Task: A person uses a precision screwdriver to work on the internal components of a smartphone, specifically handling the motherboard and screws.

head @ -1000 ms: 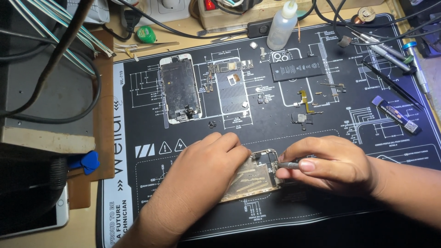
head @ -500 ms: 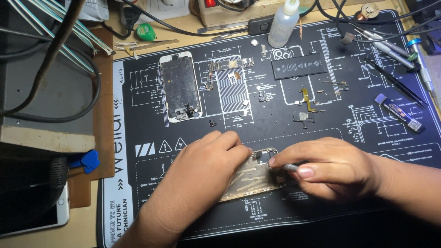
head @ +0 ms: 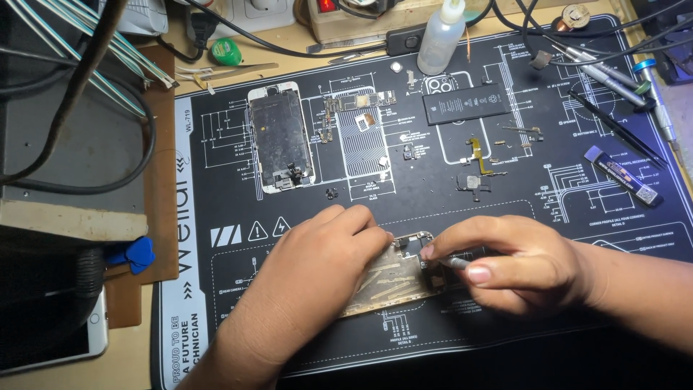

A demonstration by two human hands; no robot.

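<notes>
An opened phone housing (head: 393, 278) lies on the black repair mat (head: 505, 217) near its front edge. My left hand (head: 310, 271) rests flat over the housing's left end and holds it down. My right hand (head: 512, 263) pinches a thin metal tool (head: 453, 263), its tip at the housing's right end. Much of the housing is hidden under both hands.
A detached phone screen (head: 280, 137), a logic board (head: 359, 105), a black battery (head: 466, 102), small flex parts (head: 476, 162) and a plastic bottle (head: 440, 36) lie further back. Screwdrivers and tweezers (head: 613, 76) sit at the right. Cables (head: 86, 108) and another phone (head: 50, 347) are left.
The view has shifted slightly. My right hand has kept small movements with the tool at the housing's right end; my left hand stays on the housing.
</notes>
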